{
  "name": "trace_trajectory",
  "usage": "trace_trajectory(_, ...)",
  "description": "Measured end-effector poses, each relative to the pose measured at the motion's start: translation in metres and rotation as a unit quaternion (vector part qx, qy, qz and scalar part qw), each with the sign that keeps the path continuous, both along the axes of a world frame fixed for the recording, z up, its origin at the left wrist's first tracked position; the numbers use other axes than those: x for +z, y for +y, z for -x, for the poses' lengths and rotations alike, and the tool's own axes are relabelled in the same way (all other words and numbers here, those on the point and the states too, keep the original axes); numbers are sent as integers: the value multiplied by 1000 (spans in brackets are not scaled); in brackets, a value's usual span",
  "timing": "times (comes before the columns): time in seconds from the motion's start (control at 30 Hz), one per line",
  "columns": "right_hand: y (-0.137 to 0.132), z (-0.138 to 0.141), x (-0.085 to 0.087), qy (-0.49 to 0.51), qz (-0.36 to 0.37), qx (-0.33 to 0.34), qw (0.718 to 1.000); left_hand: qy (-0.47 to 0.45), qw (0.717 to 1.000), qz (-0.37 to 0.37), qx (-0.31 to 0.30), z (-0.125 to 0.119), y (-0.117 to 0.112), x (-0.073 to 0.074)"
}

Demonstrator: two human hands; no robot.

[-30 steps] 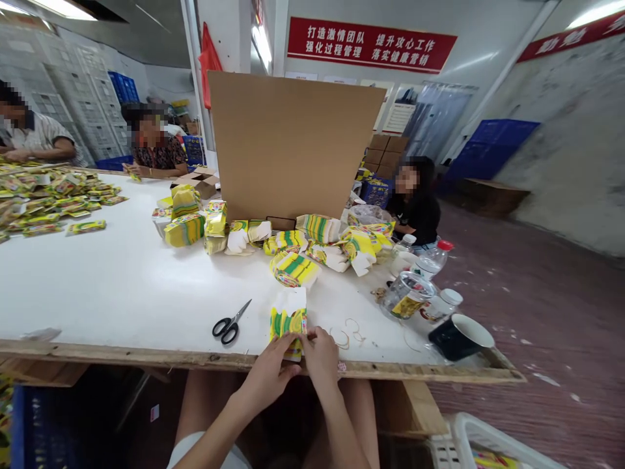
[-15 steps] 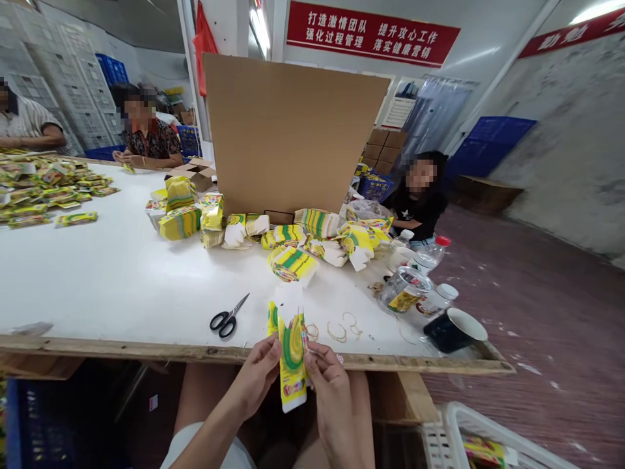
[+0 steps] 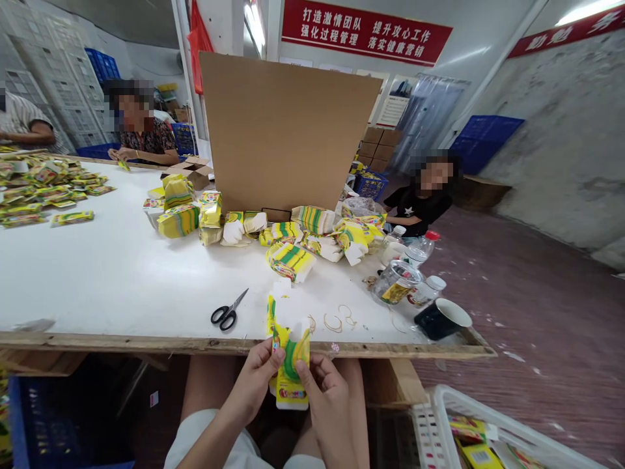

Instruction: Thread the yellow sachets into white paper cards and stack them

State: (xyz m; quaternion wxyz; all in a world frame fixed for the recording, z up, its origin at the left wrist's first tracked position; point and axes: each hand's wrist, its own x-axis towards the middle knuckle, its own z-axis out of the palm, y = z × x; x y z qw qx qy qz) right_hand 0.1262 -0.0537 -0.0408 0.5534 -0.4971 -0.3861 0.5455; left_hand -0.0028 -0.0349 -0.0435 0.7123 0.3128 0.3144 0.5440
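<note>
Between my two hands, at the table's front edge, is a yellow and green printed carton [image 3: 294, 365] with its white end flaps up. My left hand [image 3: 258, 374] pinches its left side, thumb on the printed face. My right hand [image 3: 325, 384] grips the right side the same way, thumb near the middle of the face. Just beyond it, a second yellow carton piece with a white flap [image 3: 282, 286] lies on the table. Black-handled scissors [image 3: 228, 312] rest to the left, and several loose rubber bands [image 3: 333, 323] lie to the right.
Bundles of flat cartons [image 3: 290, 260] line a tall cardboard sheet [image 3: 288, 130]. Bottles, a jar [image 3: 398, 283] and a dark mug [image 3: 442, 319] stand at the right edge. A white basket [image 3: 439, 417] holds cartons below. A filled-carton pile [image 3: 43, 182] lies far left; co-workers sit around.
The carton has turned between my hands and its printed face now looks wider, its top spread apart. My right thumb has moved onto the face. The view has shifted slightly.
</note>
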Motion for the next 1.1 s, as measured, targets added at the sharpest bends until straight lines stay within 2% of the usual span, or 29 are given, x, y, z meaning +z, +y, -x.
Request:
trace_trajectory(0.1, -3, -1, -6, -29, -14, -3, 999, 53, 998, -9, 25, -4, -1, -1)
trace_trajectory(0.2, -3, -5, -13, -78, -38, -17, 996, 115, 991, -42, 58, -4, -3, -1)
trace_trajectory(0.27, -1, -9, -15, -96, -54, -14, 994, 143, 985, -71, 60, -1, -5, 2)
trace_trajectory(0.43, 6, -21, -7, -76, -100, 15, 992, 171, 977, -125, -16, 8, -7, 10)
trace_trajectory(0.57, 10, -31, 6, -72, -89, 75, 991, 121, 982, -116, -87, 13, -7, 15)
trace_trajectory(0.63, 11, -34, 12, -87, -82, 83, 989, 87, 986, -96, -109, 13, -7, 17)
trace_trajectory(0.77, 12, -35, 18, -122, -89, 62, 987, 51, 988, -65, -131, 14, -11, 18)
trace_trajectory(0.87, 12, -31, 16, -135, -106, 49, 984, 58, 988, -48, -136, 17, -12, 14)
trace_trajectory(0.93, 13, -30, 13, -121, -113, 14, 986, 63, 986, -43, -146, 19, -11, 11)
trace_trajectory(1.03, 14, -32, 8, -95, -92, -40, 990, 99, 987, -62, -113, 21, -8, 5)
trace_trajectory(1.1, 14, -35, 7, -89, -61, -8, 994, 156, 980, -98, -73, 20, -7, 3)
